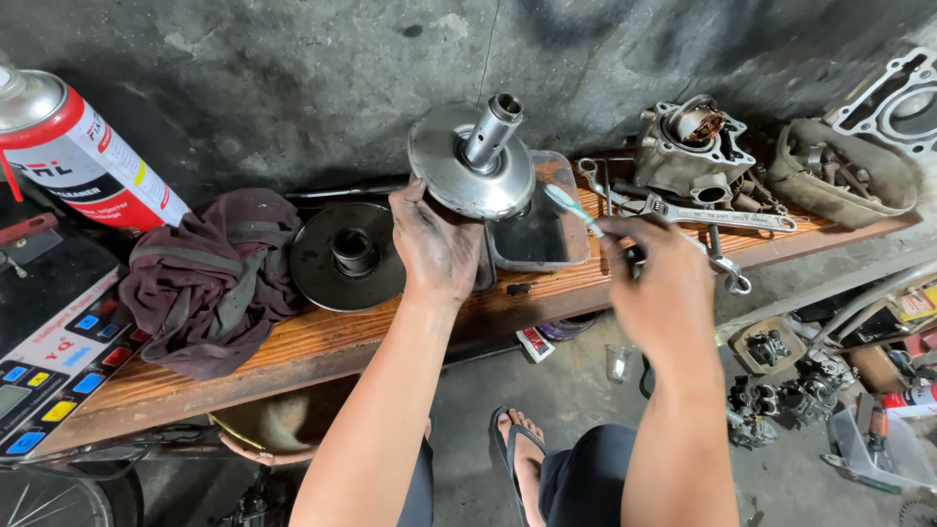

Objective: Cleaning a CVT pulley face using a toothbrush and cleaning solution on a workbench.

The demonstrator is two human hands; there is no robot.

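Observation:
My left hand [436, 244] grips the rim of a shiny metal pulley disc with a central shaft [475, 161], holding it tilted above the wooden bench [322, 342]. A toothbrush [576, 210] with a pale blue-green handle is in my right hand [659, 283], its head pointing up-left toward the disc, just short of its edge. A clear plastic tray of dark liquid [542, 229] sits under and behind the disc. Beside my left hand a dark round pulley plate [348, 256] lies flat on the bench.
A maroon rag [210, 278] lies at the left, with a red and white spray can [73, 151] and a machine's keypad panel [54, 361] beyond. An engine cylinder [691, 146], wrenches [708, 215], a dirty cover [841, 176] and a gasket [893, 98] crowd the right. Parts litter the floor.

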